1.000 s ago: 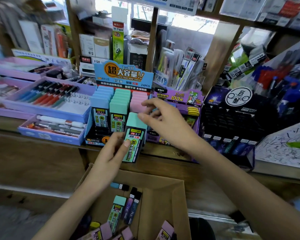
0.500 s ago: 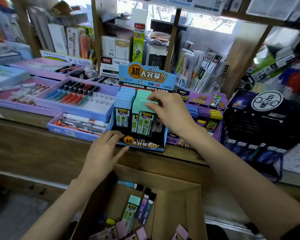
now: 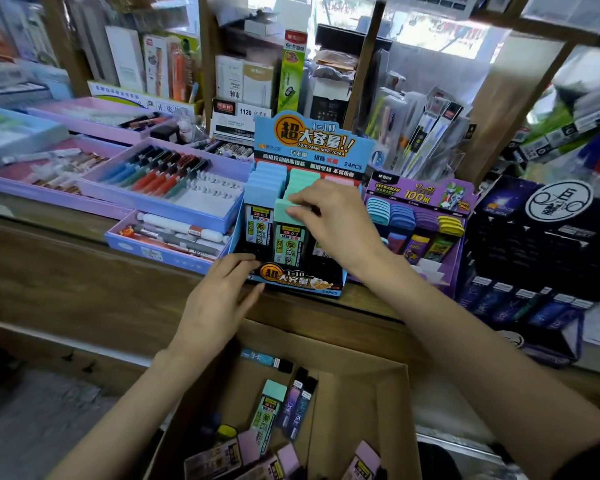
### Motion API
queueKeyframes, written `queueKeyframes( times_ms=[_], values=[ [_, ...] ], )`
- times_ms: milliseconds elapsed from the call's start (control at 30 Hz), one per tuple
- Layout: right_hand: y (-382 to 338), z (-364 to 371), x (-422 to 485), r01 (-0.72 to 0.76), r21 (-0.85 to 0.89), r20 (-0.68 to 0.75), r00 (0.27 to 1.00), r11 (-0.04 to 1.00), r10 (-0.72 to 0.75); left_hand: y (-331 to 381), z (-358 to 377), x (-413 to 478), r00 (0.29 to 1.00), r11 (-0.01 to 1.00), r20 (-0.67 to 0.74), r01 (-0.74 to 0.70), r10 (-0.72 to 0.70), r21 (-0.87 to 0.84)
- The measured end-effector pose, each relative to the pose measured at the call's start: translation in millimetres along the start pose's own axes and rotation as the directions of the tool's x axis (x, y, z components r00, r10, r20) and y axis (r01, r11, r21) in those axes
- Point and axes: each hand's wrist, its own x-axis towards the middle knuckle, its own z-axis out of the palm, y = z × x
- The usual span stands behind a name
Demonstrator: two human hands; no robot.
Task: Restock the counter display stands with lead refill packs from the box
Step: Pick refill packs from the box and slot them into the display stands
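One pack (image 3: 287, 233) at stand's (image 3: 300, 278) front edge

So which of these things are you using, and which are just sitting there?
For the job:
- blue stand
- green pack, held by the right hand
- left hand, resting on the stand's front
- box, with spare packs inside

Just lying about:
- pen trays
- shelf boxes
- hanging pens
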Motion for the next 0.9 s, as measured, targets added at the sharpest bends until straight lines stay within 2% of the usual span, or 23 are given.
queueKeyframes(
  times_ms=[67,167,233,333,433,533,633,700,800,833,900],
  values=[
    [0.6,4.9,-5.2,0.021,-0.038,-0.049,0.999,0.999,-0.023,-0.1,0.2,-1.9,1.0,1.0,0.0,-0.01,0.01,0.003],
    [7.6,8.6,-10.6,0.089,-0.219,-0.117,0.986,0.972,-0.116,0.3,0.4,-3.4,1.0,1.0,0.008,-0.014,0.014,0.009],
    [11.6,8.8,-11.2,0.093,-0.258,-0.146,0.98,0.962,-0.134,0.3,-0.6,-3.8,1.0,1.0,0.014,-0.01,0.01,0.01],
    [11.2,8.3,-10.7,0.069,-0.258,-0.102,0.99,0.964,-0.098,0.2,-5.4,-3.9,0.999,1.0,0.034,-0.009,0.009,-0.003],
    [8.8,3.5,-9.4,0.061,-0.273,-0.04,0.996,0.96,-0.074,1.7,-14.0,-10.5,1.0,0.999,-0.004,-0.02,0.02,-0.027],
    [5.1,-5.3,-19.8,0.098,-0.274,-0.067,0.99,0.957,-0.121,1.6,-18.7,-28.6,1.0,0.994,-0.02,-0.01,0.008,-0.104],
    [4.8,-7.8,-50.9,0.141,-0.137,-0.095,0.983,0.981,-0.155,-7.1,-6.8,-58.6,0.991,0.985,0.13,0.058,-0.037,-0.161],
    [10.9,-0.5,-80.3,0.105,-0.039,-0.03,0.994,0.994,-0.106,-16.0,9.6,-81.2,0.952,0.973,0.291,0.15,-0.094,-0.176],
    [26.3,26.7,-129.5,-0.08,0.043,0.202,0.977,0.996,0.07,-30.5,38.5,-109.7,0.845,0.94,0.497,0.307,-0.198,-0.147],
    [32.3,39.9,-145.8,-0.172,0.043,0.296,0.943,0.984,0.152,-35.3,49.2,-116.3,0.81,0.929,0.543,0.344,-0.221,-0.134],
    [44.2,69.8,-176.9,-0.371,0.004,0.46,0.825,0.929,0.328,-41.6,70.1,-125.8,0.746,0.899,0.61,0.421,-0.267,-0.122]
  ],
)
